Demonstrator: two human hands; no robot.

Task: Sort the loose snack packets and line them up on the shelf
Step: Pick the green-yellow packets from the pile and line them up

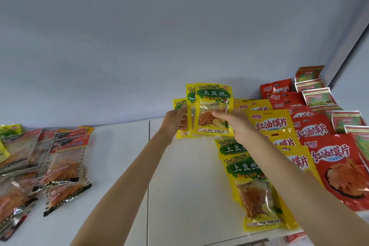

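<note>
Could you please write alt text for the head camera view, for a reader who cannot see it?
Both hands, left hand and right hand, hold yellow snack packets upright at the back of a white shelf. Rows of yellow and red packets lie to the right; a loose pile of clear packets lies to the left.

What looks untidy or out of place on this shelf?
The clear-and-red packets at the left lie in a loose, overlapping heap at mixed angles, unlike the neat rows at the right. A yellow-green packet is mixed into that heap.
</note>
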